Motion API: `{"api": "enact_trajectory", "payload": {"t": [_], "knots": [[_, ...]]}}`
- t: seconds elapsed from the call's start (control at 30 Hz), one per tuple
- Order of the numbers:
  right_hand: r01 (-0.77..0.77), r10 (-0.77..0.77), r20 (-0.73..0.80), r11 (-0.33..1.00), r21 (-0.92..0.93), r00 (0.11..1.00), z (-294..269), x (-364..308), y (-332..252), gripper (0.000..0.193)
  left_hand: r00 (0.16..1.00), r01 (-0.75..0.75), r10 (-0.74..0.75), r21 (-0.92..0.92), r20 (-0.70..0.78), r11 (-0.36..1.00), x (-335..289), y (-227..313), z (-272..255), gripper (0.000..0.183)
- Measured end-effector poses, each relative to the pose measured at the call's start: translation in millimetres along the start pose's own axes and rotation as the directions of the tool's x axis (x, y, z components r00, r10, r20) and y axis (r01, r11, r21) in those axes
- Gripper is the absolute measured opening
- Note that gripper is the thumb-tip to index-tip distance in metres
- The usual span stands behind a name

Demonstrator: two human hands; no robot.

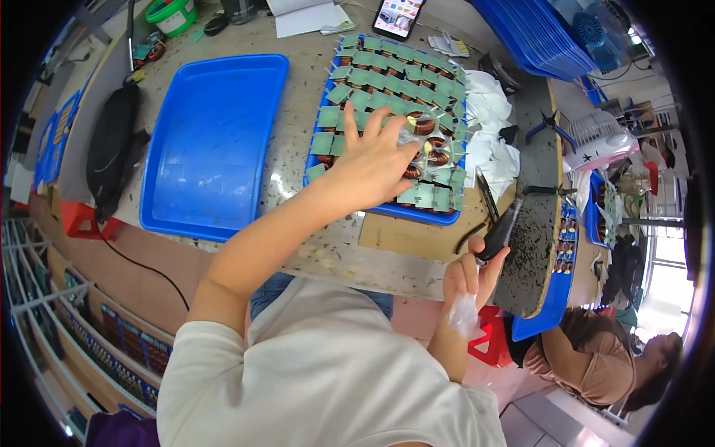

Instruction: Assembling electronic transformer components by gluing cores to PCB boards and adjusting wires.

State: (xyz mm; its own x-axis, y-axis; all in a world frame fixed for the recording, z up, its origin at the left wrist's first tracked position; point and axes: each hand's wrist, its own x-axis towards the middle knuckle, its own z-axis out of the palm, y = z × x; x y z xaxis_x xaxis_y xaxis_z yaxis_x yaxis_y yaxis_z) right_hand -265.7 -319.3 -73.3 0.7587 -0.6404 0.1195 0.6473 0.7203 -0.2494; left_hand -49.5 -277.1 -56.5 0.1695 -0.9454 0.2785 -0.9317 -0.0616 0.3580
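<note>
Copper coils [424,126], likely hard and best pinched by the ring, are laid in a blue tray [439,218] under the left hand [376,162], grip unclear; a black tool [500,232] is held by the right hand [472,277].

Your L arm [275,242] bends at the elbow, then runs up & to the R across your front. L hand [372,167] is palm-down, fingers spread + slightly bent; can't tell if thumb & index grip. Your R forearm [449,352] points up close to your side, R hand [468,276] raised w/ fingers curled in a hold.
</note>
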Motion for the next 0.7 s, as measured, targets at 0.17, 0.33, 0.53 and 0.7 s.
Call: {"api": "enact_trajectory", "payload": {"t": [0.17,0.33,0.53,0.7], "knots": [[0.145,-0.134,-0.082,0.979,0.145,0.988,-0.9,-7.5,2.7,0.05,0.999,-0.046,0.046,-0.008,0.0,0.999,10.4,-8.2,7.8,0.039],[0.136,-0.115,-0.085,0.939,0.316,0.99,6.1,-4.4,-3.1,0.048,0.995,-0.063,0.05,-0.156,-0.086,0.986,6.9,-9.3,7.0,0.047],[0.056,-0.088,0.033,0.84,0.539,0.996,28.0,1.0,-1.5,0.047,0.967,-0.009,-0.251,-0.989,0.028,-0.146,-10.5,25.5,-30.0,0.039],[0.11,-0.137,0.073,0.951,0.29,0.988,25.6,6.3,-3.4,0.045,0.955,0.182,-0.023,-0.646,0.295,-0.741,-34.6,38.5,-38.6,0.039]]}}
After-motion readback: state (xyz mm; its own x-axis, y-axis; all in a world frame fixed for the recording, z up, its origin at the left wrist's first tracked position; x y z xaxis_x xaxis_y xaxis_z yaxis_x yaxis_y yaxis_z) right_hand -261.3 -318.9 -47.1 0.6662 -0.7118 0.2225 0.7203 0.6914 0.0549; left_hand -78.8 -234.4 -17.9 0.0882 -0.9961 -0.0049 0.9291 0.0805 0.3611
